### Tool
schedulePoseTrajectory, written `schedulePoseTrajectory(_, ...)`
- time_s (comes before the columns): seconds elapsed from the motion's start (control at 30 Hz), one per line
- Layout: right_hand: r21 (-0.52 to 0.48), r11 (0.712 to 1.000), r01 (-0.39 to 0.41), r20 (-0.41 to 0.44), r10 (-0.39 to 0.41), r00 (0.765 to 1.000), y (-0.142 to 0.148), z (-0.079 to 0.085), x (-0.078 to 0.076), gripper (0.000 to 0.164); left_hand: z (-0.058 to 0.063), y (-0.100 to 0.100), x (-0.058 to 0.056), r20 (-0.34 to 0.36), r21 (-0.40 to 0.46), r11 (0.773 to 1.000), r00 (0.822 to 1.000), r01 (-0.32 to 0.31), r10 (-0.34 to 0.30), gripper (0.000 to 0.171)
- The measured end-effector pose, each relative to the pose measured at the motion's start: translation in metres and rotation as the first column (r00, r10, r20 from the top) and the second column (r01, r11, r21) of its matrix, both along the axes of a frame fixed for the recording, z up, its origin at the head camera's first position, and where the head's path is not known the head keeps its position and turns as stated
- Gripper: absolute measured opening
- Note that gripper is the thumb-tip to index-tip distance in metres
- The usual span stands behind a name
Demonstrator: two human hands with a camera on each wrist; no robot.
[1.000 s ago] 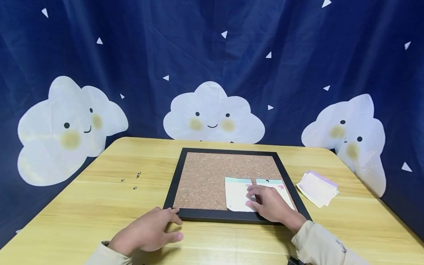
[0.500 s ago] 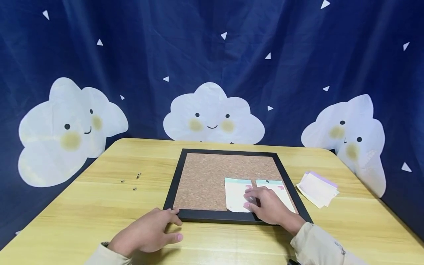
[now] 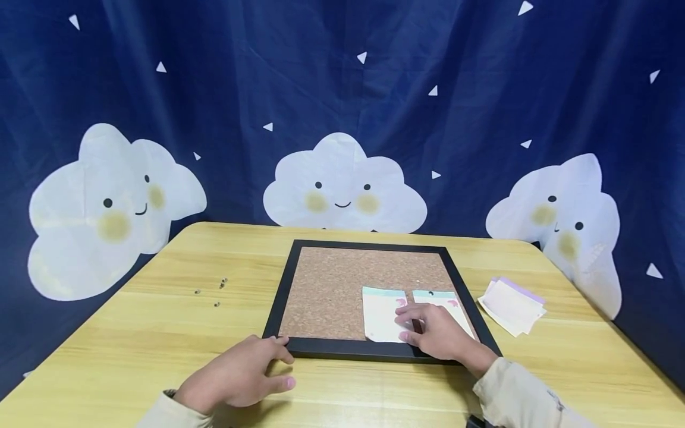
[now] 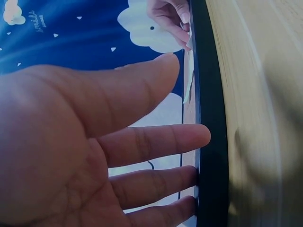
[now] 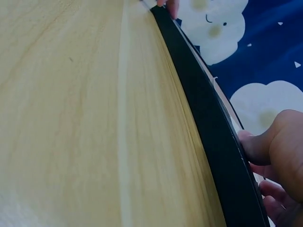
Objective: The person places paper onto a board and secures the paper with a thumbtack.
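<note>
A black-framed cork board [image 3: 321, 291] lies on the table. My left hand [image 3: 241, 371] rests by its front left corner, fingers extended against the frame and thumb held apart. Two paper notes with mint-green top strips lie on the board's front right part. The left note [image 3: 382, 318] has a pink heart at its upper right. The right note [image 3: 455, 306] bears a small dark pin [image 3: 431, 293] in its strip. Over the gap between them is my right hand [image 3: 441, 333], fingers bent, thumb and forefinger apart with fingertips at the left note's right side. It covers parts of both notes.
Several small metallic pins [image 3: 222, 285] are scattered on the wooden table [image 3: 160, 351] left of the board. To its right is a loose stack of notes [image 3: 514, 306] with a purple strip showing. A dark blue curtain [image 3: 342, 89] with smiling clouds hangs behind the table.
My right hand shifts slightly left, then slightly back right over the notes. My left hand and the board stay in place.
</note>
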State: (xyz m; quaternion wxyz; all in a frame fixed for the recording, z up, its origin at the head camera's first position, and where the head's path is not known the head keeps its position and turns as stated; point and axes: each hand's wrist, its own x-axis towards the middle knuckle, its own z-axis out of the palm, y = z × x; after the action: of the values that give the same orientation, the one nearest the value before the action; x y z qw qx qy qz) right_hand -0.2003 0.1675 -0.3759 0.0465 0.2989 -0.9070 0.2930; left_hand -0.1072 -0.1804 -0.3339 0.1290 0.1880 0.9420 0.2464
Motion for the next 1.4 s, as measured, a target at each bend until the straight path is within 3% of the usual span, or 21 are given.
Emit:
schedulePoseTrajectory(0.3, -0.023, 0.997, 0.072, -0.056, -0.074, 0.996, -0.001, -0.006, 0.004, 0.015, 0.002, 0.005, 0.0, 0.001, 0.005, 1.0, 1.0, 0.016, -0.016, 0.034)
schedulePoseTrajectory(0.67, -0.11, 0.99, 0.092, -0.143, -0.108, 0.984, 0.003, -0.019, 0.009, 0.015, 0.004, 0.012, -0.001, 0.053, -0.02, 1.0, 0.999, -0.004, 0.005, 0.033)
schedulePoseTrajectory(1.03, -0.141, 0.98, 0.141, -0.104, -0.156, 0.982, 0.007, -0.015, 0.009, 0.015, 0.008, 0.012, -0.008, -0.023, 0.031, 0.999, 0.999, 0.039, -0.039, 0.035)
schedulePoseTrajectory(1.23, -0.142, 0.98, 0.139, -0.11, -0.155, 0.982, 0.007, -0.014, 0.006, 0.015, 0.012, 0.005, -0.014, -0.019, 0.075, 0.997, 1.0, -0.009, 0.01, 0.038)
schedulePoseTrajectory(1.4, -0.14, 0.979, 0.146, -0.117, -0.163, 0.98, 0.005, -0.016, 0.005, 0.015, 0.014, -0.007, -0.023, -0.056, 0.118, 0.99, 0.995, -0.074, 0.081, 0.043)
